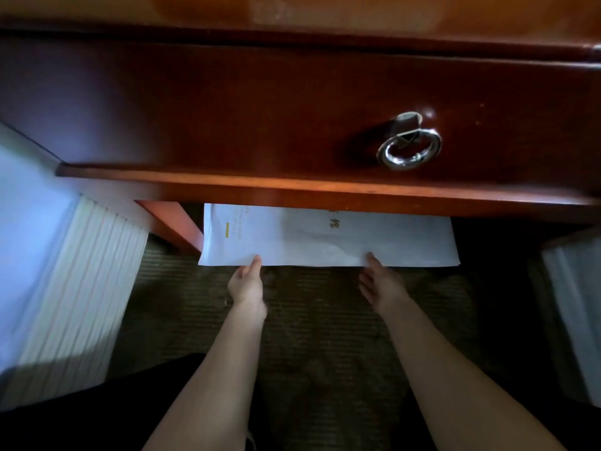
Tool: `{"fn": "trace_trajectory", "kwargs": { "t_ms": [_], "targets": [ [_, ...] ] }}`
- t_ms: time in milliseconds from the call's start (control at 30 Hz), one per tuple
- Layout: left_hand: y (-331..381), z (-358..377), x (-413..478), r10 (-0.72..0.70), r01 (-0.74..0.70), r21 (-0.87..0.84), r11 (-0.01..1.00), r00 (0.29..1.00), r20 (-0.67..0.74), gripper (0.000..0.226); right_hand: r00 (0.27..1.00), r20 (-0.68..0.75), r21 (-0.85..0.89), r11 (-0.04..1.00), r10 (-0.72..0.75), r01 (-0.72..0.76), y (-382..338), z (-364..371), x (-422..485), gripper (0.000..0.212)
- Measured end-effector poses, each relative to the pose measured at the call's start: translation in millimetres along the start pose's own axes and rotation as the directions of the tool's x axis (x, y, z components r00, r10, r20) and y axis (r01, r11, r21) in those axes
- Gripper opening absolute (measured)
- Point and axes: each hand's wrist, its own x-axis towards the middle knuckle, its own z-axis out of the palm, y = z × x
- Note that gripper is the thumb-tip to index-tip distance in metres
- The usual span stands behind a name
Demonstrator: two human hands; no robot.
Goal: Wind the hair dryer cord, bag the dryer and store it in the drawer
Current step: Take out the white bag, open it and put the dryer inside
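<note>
Head view, looking down: the white bag [325, 239] lies flat and low. Its far part is hidden under the wooden drawer [260, 109] with the ring pull [409, 148], and its near edge hangs over the carpet [325, 320]. At that edge the left hand [247, 284] has its thumb on top; its fingers are hidden, so I cannot tell whether it pinches. The right hand [382, 288] is relaxed, only its thumb tip touching the edge. No dryer shows. The bag looks thin, light and limp, likely to sag and crease, so take it near both near corners. With a dryer inside it would probably need support from beneath.
</note>
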Motion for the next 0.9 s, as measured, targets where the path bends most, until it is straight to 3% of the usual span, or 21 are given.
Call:
{"fn": "trace_trajectory", "kwargs": {
  "t_ms": [100, 200, 433, 567, 633, 700, 800, 900],
  "targets": [
    [1.4, 2.4, -6.3, 0.014, -0.014, -0.056, 0.998, 1.0, 0.006, 0.006, 1.0, -0.015, 0.063, 0.998, 0.005, -0.004, -1.9, 2.0, -2.2, 0.009],
    [5.3, 1.0, -19.1, 0.03, -0.025, -0.13, 0.991, 0.999, 0.032, 0.004, 1.0, -0.004, 0.122, 0.992, -0.021, 0.021, -2.3, 0.4, -11.2, 0.003],
    [18.3, -19.7, -73.7, 0.127, -0.119, -0.223, 0.968, 0.992, 0.025, 0.027, 0.982, 0.144, 0.314, 0.947, -0.122, 0.071, 0.2, -22.6, -69.2, 0.008],
    [27.4, -38.0, -115.5, 0.255, -0.242, -0.262, 0.934, 0.967, 0.016, 0.028, 0.946, 0.07, 0.274, 0.918, -0.315, 0.285, 0.8, -34.4, -119.1, 0.023],
    [32.8, -51.4, -139.6, 0.344, -0.333, -0.269, 0.903, 0.939, -0.01, 0.015, 0.89, 0.052, 0.211, 0.876, -0.453, 0.434, 0.5, -40.9, -149.7, 0.011],
    [38.4, -66.9, -167.3, 0.429, -0.415, -0.296, 0.86, 0.903, -0.018, 0.005, 0.807, 0.055, 0.202, 0.798, -0.588, 0.568, -1.2, -48.3, -186.5, 0.022],
    [50.1, -83.4, -199.5, 0.561, -0.533, -0.337, 0.776, 0.828, -0.018, 0.021, 0.691, 0.091, 0.191, 0.693, -0.717, 0.695, -6.5, -61.2, -233.8, 0.048],
    [70.6, -99.2, -240.5, 0.685, -0.634, -0.369, 0.68, 0.728, 0.011, 0.024, 0.6, 0.127, 0.167, 0.614, -0.79, 0.772, -12.8, -81.6, -283.0, 0.041]
  ]
}}
